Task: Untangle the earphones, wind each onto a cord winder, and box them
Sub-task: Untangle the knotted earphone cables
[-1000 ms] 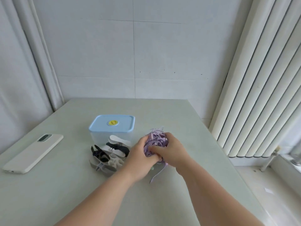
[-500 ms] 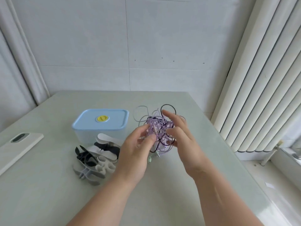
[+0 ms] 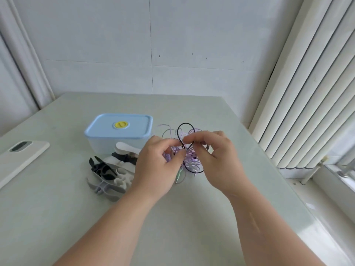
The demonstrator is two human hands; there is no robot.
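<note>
A tangle of earphones (image 3: 190,159), mostly thin purple cords with 1 black cord (image 3: 179,131) looping above, is held just over a pale green table (image 3: 76,217), slightly right of the frame's center.

The left hand (image 3: 155,166) has its fingers curled, thumb and forefinger pinching into the purple mass. The right hand (image 3: 215,160) pinches the black cord between thumb and forefinger where the loop crosses itself, its other fingers loosely bent.

The bundle looks very light, soft and springy. The cords are thin and probably smooth enough to slip, and hard pulling would likely tighten knots or strain the joints. A good hold is a free end, such as the green plug (image 3: 179,174) hanging below the left hand, fed back through the loops.

Left of center lies a heap of black, white and gray cord winders (image 3: 111,173), touching a translucent box (image 3: 119,131) whose blue lid is on, so it must be opened before boxing. A white phone (image 3: 21,156) lies at the far left edge, well apart. White vertical blinds (image 3: 307,93) fill the right side. Nothing blocks the hands.
</note>
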